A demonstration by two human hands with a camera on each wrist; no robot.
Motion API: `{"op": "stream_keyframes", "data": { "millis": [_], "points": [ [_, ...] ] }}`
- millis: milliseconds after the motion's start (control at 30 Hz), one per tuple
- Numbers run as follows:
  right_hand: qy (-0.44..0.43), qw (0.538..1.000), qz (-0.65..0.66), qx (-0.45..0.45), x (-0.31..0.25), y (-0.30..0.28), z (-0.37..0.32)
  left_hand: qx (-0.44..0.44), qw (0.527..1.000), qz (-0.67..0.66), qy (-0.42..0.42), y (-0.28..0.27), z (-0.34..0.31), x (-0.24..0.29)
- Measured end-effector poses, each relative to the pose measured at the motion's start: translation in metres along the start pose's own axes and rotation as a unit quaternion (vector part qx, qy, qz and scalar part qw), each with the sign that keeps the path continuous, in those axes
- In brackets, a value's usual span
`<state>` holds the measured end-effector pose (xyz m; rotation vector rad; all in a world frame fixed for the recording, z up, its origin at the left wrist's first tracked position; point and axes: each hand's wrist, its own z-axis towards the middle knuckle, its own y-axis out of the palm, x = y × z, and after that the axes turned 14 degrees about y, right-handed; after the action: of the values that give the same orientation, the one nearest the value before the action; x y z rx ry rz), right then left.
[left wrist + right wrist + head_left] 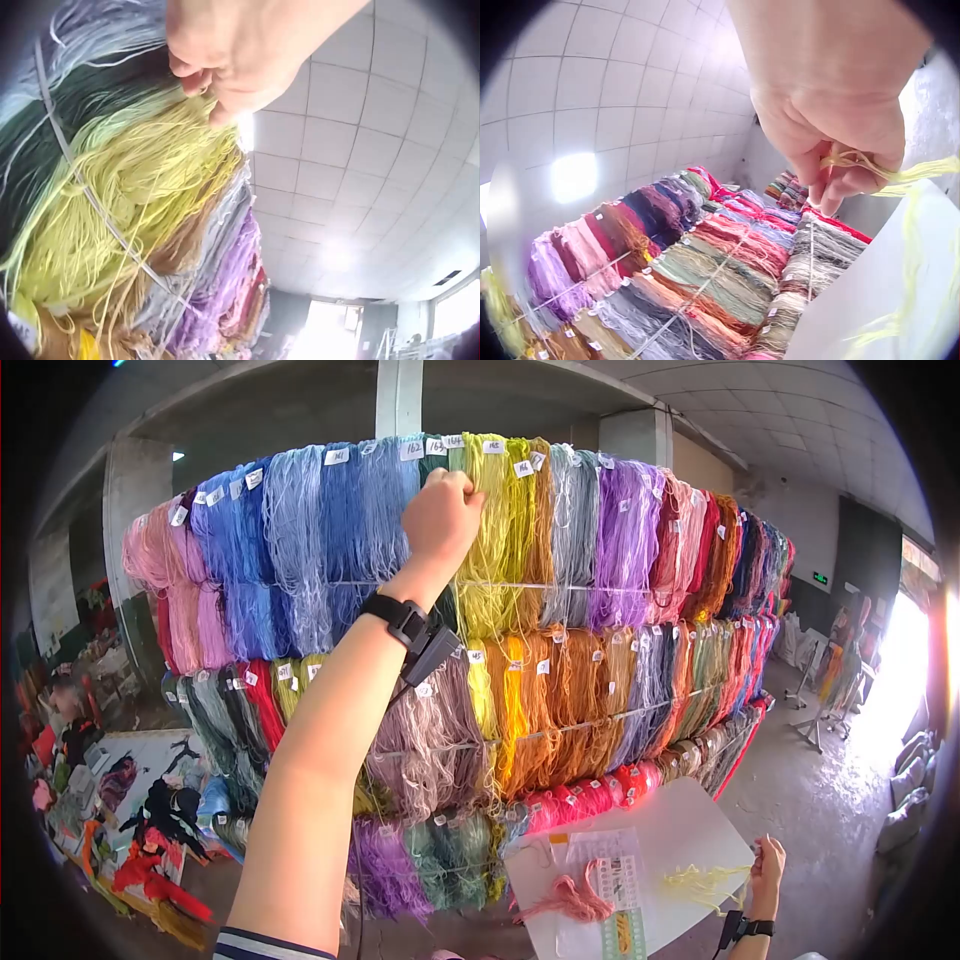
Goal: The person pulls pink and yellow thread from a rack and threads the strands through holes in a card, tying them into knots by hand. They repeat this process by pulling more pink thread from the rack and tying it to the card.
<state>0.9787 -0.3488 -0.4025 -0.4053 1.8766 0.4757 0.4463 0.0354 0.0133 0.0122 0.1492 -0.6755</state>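
Note:
The left hand [442,518] is at the top of the rack, its fingers curled at the upper edge of a yellow-green yarn hank [487,550] beside the tag marked 164. In the left wrist view its fingertips [202,94] pinch strands at the top of the yellow-green hank [127,180]. At the lower right, the right hand [768,865] holds pale yellow strands [705,882] that trail over a white board [690,820]. The right wrist view shows the right hand [840,169] with those yellow strands [922,171] pinched between thumb and fingers.
Tagged hanks in many colours hang in tiers on the rack, purple ones [625,540] to the right. Pink yarn [572,898] and a printed card [618,880] lie on the board. Heaped yarn covers a table [150,755] at left; metal stands [820,710] are at right.

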Motion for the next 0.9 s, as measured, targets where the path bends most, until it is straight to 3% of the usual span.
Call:
{"op": "stream_keyframes", "data": {
  "millis": [67,133,167,233,300,333,400,467,700,767,800,900],
  "points": [
    [0.008,0.999,0.012,-0.029,-0.013,0.019,-0.022,-0.02,1.0,-0.009,-0.02,-0.003,-0.004,-0.005],
    [0.006,0.969,0.154,-0.192,-0.028,0.045,-0.043,-0.058,0.995,-0.058,-0.055,-0.017,-0.006,-0.005],
    [0.006,0.969,0.155,-0.192,-0.038,0.059,-0.053,-0.095,0.986,-0.106,-0.092,-0.022,-0.006,-0.007],
    [0.028,0.877,0.296,-0.378,-0.059,0.089,-0.073,-0.084,0.985,-0.126,-0.08,-0.019,-0.013,-0.022],
    [0.021,0.866,0.27,-0.42,-0.076,0.13,-0.093,-0.062,0.956,-0.273,-0.082,-0.017,-0.017,-0.032],
    [0.015,0.853,0.244,-0.461,-0.084,0.152,-0.103,-0.062,0.956,-0.273,-0.084,-0.02,-0.018,-0.031],
    [-0.001,0.885,0.163,-0.436,-0.1,0.196,-0.125,-0.063,0.913,-0.383,-0.125,-0.029,-0.022,-0.025],
    [-0.035,0.855,0.109,-0.505,-0.113,0.238,-0.14,-0.064,0.926,-0.356,-0.107,-0.038,-0.028,-0.024],
    [-0.13,0.82,-0.029,-0.556,-0.146,0.346,-0.222,-0.069,0.95,-0.298,-0.06,-0.053,-0.051,-0.03],
    [-0.142,0.817,-0.055,-0.556,-0.149,0.364,-0.235,-0.063,0.923,-0.379,-0.03,-0.061,-0.066,-0.019],
    [-0.155,0.815,-0.051,-0.556,-0.151,0.373,-0.242,-0.103,0.916,-0.387,-0.019,-0.078,-0.072,-0.004],
    [-0.169,0.842,0.015,-0.512,-0.163,0.404,-0.277,-0.106,0.909,-0.346,0.208,-0.089,-0.122,0.043]
  ]
}}
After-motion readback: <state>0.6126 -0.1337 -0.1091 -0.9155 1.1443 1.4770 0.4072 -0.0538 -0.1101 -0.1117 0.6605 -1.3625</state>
